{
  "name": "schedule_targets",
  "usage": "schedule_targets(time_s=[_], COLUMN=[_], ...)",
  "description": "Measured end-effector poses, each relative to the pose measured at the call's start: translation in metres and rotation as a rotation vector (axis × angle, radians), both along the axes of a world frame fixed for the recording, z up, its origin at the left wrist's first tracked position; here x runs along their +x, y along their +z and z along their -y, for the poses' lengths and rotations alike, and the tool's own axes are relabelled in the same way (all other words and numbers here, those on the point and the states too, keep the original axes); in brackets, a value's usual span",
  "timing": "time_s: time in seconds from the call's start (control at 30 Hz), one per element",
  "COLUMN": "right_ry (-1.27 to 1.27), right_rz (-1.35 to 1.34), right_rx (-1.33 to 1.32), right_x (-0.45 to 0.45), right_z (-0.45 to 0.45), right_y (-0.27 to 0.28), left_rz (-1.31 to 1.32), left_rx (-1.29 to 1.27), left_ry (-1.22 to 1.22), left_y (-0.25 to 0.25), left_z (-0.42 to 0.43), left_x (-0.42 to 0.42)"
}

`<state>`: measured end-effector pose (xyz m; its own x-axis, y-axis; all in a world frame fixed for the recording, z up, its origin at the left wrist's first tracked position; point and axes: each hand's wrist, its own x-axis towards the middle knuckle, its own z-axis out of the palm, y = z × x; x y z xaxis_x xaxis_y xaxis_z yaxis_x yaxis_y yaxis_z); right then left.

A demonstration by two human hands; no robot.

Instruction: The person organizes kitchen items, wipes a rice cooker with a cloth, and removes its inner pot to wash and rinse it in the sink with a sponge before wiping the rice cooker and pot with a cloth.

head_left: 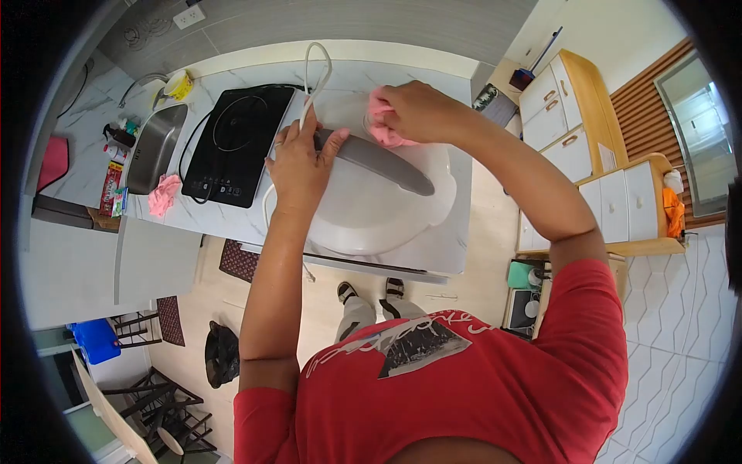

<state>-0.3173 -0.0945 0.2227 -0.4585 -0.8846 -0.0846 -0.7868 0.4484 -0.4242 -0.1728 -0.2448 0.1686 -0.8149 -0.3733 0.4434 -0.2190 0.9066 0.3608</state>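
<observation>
A large white rounded appliance (371,213) with a long grey handle (386,165) across its top stands on the counter in front of me; it looks like a rice cooker. My left hand (300,162) rests at the handle's left end, thumb over the grey part and the other fingers spread beside it. A white cord (308,85) loops up just behind those fingertips. On the far right side of the appliance, my right hand (417,112) is closed around a pink cloth (384,124) and presses it against the white surface. The hand covers part of the cloth.
Left of the appliance lies a black induction cooktop (239,147) with its cable. Farther left are a metal sink (158,147), a second pink cloth (164,195), a yellow tub (179,85) and small bottles and packets. The counter's front edge runs close to my body.
</observation>
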Motion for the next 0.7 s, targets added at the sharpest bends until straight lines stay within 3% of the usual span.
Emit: schedule_targets(time_s=[0.07,0.13,0.23,0.27,0.3,0.37,0.4,0.43,0.5,0.57,0.63,0.7], right_ry=[-0.006,-0.203,-0.099,-0.073,-0.066,-0.133,-0.023,-0.022,-0.287,-0.102,-0.023,0.301], right_rz=[0.13,0.147,0.129,-0.144,-0.145,-0.584,-0.55,-0.545,0.548,0.405,0.182,0.018], right_rx=[0.104,-0.094,-0.275,-0.344,-0.348,-0.595,-0.676,-0.68,-0.314,-0.182,-0.001,-0.095], right_x=[0.0,-0.008,0.009,0.007,0.009,0.017,0.005,-0.007,-0.01,-0.028,-0.009,0.015], right_z=[0.0,0.002,-0.03,-0.035,-0.038,-0.041,-0.034,-0.027,0.003,0.048,0.104,0.112], right_y=[0.0,-0.014,-0.013,-0.035,-0.049,-0.064,-0.062,-0.06,-0.018,-0.026,-0.046,-0.025], left_rz=[-0.007,-0.007,0.01,0.01,0.001,-0.007,-0.03,-0.052,-0.048,-0.054,-0.326,-0.325], left_rx=[-0.025,-0.023,0.008,0.012,0.017,0.019,0.069,0.117,0.16,0.195,0.0,0.075], left_ry=[0.012,0.05,0.038,0.041,0.029,0.021,-0.02,-0.063,-0.057,-0.047,0.014,-0.003], left_y=[-0.002,-0.003,-0.002,-0.002,-0.001,0.002,0.003,0.004,0.007,0.006,-0.005,-0.008], left_z=[-0.004,-0.003,-0.002,-0.004,-0.006,-0.008,-0.01,-0.011,-0.016,-0.014,-0.01,-0.007], left_x=[-0.003,-0.004,-0.006,-0.005,-0.004,-0.003,-0.002,0.0,0.002,0.002,-0.002,0.0])
